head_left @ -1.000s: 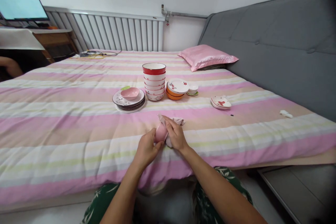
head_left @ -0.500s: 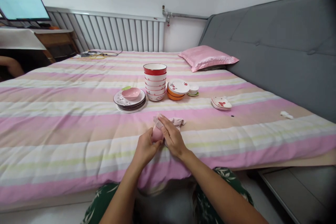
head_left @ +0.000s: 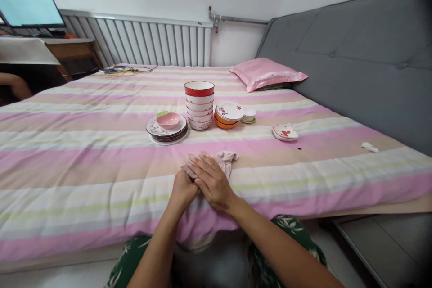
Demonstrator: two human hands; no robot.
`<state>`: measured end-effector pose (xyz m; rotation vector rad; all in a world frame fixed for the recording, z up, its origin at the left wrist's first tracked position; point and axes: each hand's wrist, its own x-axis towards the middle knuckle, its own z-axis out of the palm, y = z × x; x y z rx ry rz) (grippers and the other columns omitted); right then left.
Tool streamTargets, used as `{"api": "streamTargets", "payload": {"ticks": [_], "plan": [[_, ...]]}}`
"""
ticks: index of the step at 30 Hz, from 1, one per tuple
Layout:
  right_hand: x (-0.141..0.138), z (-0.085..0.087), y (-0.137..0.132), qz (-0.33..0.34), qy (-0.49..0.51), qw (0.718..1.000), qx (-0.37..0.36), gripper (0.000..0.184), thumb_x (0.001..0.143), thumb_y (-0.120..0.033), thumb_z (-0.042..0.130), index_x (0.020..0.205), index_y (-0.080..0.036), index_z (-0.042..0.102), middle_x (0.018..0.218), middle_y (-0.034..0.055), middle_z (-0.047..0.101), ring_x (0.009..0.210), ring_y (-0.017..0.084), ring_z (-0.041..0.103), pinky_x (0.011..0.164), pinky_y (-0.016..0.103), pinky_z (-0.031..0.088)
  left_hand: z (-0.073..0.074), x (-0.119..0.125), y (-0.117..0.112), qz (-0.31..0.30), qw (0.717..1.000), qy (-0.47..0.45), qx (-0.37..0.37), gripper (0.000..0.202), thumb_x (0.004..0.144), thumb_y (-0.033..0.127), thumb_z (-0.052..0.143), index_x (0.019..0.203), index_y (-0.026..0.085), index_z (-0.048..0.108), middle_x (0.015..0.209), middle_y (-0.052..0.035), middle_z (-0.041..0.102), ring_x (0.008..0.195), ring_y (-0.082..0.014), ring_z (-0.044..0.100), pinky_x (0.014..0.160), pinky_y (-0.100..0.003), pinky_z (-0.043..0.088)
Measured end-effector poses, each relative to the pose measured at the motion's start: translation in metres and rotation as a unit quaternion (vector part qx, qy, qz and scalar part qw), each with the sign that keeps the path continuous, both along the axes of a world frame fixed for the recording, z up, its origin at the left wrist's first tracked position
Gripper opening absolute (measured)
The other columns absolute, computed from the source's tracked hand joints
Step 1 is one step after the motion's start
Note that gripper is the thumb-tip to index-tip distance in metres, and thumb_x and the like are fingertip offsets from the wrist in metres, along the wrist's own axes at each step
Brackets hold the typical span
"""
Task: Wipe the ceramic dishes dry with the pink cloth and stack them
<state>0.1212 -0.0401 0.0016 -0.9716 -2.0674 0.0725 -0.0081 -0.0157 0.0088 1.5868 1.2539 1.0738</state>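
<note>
My left hand (head_left: 185, 192) is closed at the near side of the bed, its fingers mostly covered. Half a second ago a small pink dish showed in its grasp; now cloth and hand hide that dish. Across it lies my right hand (head_left: 213, 183), fingers together, pressing a pale pink cloth (head_left: 227, 158) over the spot. Part of the cloth spreads out to the right. Beyond the hands, a pink bowl (head_left: 168, 120) rests on a stack of plates (head_left: 161, 131). Beside it stand a tall stack of bowls (head_left: 200, 110) and orange bowls (head_left: 224, 122) topped with flowered plates (head_left: 230, 110).
Small white dishes (head_left: 249, 114) sit right of the orange bowls. Farther right are square dishes (head_left: 285, 132) and a crumpled white scrap (head_left: 370, 147). A pink pillow (head_left: 268, 74) lies by the grey headboard (head_left: 351, 45). Cables (head_left: 130, 69) lie at the far left.
My right hand and the cloth have moved left and down over the pink dish, covering it. The left hand has turned slightly and shifted a little left. The dish stacks have not moved.
</note>
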Motion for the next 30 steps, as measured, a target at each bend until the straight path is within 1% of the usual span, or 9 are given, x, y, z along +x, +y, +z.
{"api": "streamTargets", "payload": {"ticks": [4,7,9,13,17,19,22,25,30], "plan": [[0.0,0.002,0.002,-0.029,0.015,0.998,-0.046,0.044,0.097,-0.027,0.031,0.139,-0.018,0.041,0.148,0.0043,0.036,0.14,0.018,0.023,0.116,0.044,0.022,0.0,0.001,0.0,-0.023,0.999,0.037,0.017,0.026,0.059,0.014,0.058,0.084,0.014,0.065,0.08,-0.0064,0.07,0.078,-0.024,0.064,0.07,-0.031,0.048],[0.002,0.001,0.004,-0.035,0.049,0.995,-0.077,0.045,0.097,-0.029,0.032,0.141,-0.021,0.036,0.15,0.0038,0.033,0.14,0.018,0.023,0.117,0.043,0.022,0.002,0.002,-0.001,-0.009,0.998,0.058,0.023,0.027,0.06,0.019,0.062,0.087,0.014,0.063,0.083,-0.006,0.069,0.078,-0.023,0.063,0.071,-0.031,0.047],[0.003,-0.002,0.007,-0.036,0.083,0.991,-0.099,0.045,0.097,-0.031,0.032,0.142,-0.024,0.035,0.15,0.0033,0.033,0.139,0.017,0.025,0.116,0.043,0.022,0.005,0.003,-0.002,0.008,0.997,0.074,0.024,0.026,0.06,0.022,0.065,0.085,0.015,0.061,0.079,-0.004,0.068,0.074,-0.0212,0.061,0.069,-0.03,0.046],[0.007,-0.012,0.015,-0.034,0.172,0.973,-0.151,0.046,0.098,-0.035,0.029,0.142,-0.024,0.034,0.146,0.0044,0.038,0.137,0.016,0.03,0.115,0.04,0.024,0.006,0.004,-0.003,0.022,0.995,0.092,0.013,0.023,0.06,0.029,0.069,0.074,0.015,0.059,0.068,-0.0008,0.063,0.063,-0.0182,0.057,0.061,-0.028,0.043],[0.01,-0.017,0.024,-0.046,0.235,0.948,-0.211,0.048,0.097,-0.042,0.027,0.138,-0.02,0.04,0.141,0.0085,0.045,0.133,0.018,0.038,0.113,0.039,0.028,0.003,0.003,-0.003,0.015,0.996,0.083,0.008,0.027,0.061,0.032,0.07,0.079,0.014,0.061,0.075,-0.0028,0.066,0.069,-0.0194,0.059,0.064,-0.029,0.045],[0.011,-0.017,0.026,-0.052,0.247,0.942,-0.223,0.048,0.097,-0.042,0.026,0.134,-0.019,0.045,0.137,0.0086,0.05,0.13,0.018,0.042,0.111,0.038,0.03,0.001,0.002,-0.002,0.014,0.997,0.073,0.005,0.028,0.061,0.033,0.07,0.08,0.014,0.062,0.075,-0.0032,0.067,0.071,-0.0202,0.06,0.064,-0.029,0.046],[0.011,-0.015,0.027,-0.065,0.251,0.939,-0.224,0.044,0.097,-0.039,0.025,0.127,-0.02,0.052,0.127,0.0076,0.059,0.12,0.019,0.051,0.103,0.035,0.037,0.001,0.0,-0.002,0.012,0.998,0.057,-0.003,0.029,0.061,0.035,0.071,0.08,0.015,0.064,0.072,-0.0027,0.066,0.07,-0.0204,0.061,0.062,-0.028,0.046],[0.011,-0.012,0.025,-0.088,0.247,0.937,-0.23,0.042,0.097,-0.037,0.025,0.114,-0.02,0.06,0.108,0.0069,0.067,0.104,0.02,0.059,0.091,0.032,0.043,0.002,-0.002,-0.003,0.007,0.999,0.043,-0.015,0.03,0.062,0.038,0.07,0.079,0.014,0.065,0.07,-0.0025,0.066,0.068,-0.0198,0.061,0.06,-0.027,0.046],[0.009,-0.013,0.022,-0.109,0.223,0.941,-0.232,0.039,0.097,-0.034,0.027,0.091,-0.019,0.063,0.08,0.0039,0.065,0.077,0.018,0.059,0.073,0.028,0.042,0.009,0.0,-0.007,-0.002,0.999,0.019,-0.041,0.042,0.061,0.041,0.072,0.09,0.012,0.066,0.077,-0.0047,0.069,0.066,-0.019,0.06,0.056,-0.025,0.046]]}}
